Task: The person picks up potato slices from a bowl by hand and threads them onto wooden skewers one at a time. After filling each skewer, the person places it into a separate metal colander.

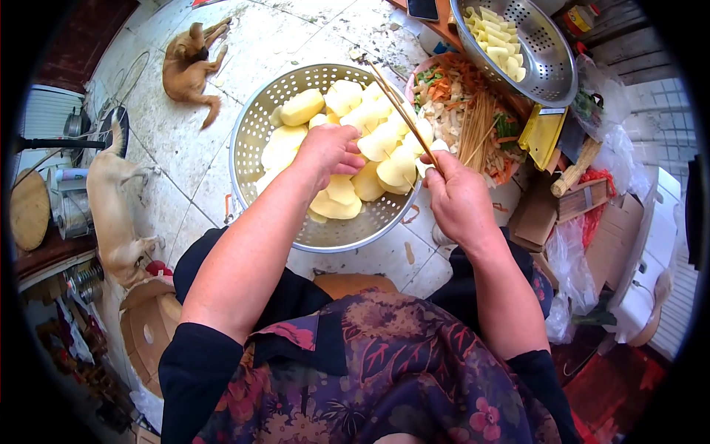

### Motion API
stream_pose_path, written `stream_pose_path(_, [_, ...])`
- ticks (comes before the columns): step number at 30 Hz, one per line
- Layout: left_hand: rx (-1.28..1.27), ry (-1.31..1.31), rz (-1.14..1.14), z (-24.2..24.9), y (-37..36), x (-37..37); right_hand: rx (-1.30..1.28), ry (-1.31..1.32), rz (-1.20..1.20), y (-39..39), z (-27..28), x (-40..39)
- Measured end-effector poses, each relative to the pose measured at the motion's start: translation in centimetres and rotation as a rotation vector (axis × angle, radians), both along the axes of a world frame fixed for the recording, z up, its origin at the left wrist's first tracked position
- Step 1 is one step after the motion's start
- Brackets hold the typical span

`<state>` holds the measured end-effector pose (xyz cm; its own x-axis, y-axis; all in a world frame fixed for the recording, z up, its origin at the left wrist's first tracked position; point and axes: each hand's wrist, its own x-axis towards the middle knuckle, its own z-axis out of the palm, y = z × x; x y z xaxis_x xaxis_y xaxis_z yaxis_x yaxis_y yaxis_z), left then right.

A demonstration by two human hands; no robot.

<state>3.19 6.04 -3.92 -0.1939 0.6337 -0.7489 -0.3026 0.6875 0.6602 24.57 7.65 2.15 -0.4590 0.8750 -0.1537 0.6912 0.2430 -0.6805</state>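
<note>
A large metal colander (pixel 255 111) holds peeled potatoes and thick potato slices (pixel 336 196), some with thin sticks through them. Over the middle of the pile is my left hand (pixel 333 154), its fingers loosely bent and apart from the thumb, fingertips right by the slices. My right hand (pixel 462 198) is closed around a few long bamboo skewers (pixel 403 111), which slant up and left across the colander's right side. Pale slices sit close beside my right thumb.
A pink basin (pixel 425 66) of vegetable peelings, with a bundle of skewers (pixel 477 129) on top, stands right of the colander. Another colander (pixel 543 52) with cut pieces is at upper right. One brown dog (pixel 188 70) lies on the tiles; a pale dog (pixel 111 200) stands left. Cardboard (pixel 532 214) lies right.
</note>
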Motion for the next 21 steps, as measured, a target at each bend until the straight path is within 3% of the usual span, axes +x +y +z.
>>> stream_pose_path(21, [-0.030,0.102,-0.057,0.5,-0.9,-1.9,-0.026,-0.002,0.093,-1.0,0.4,-1.4])
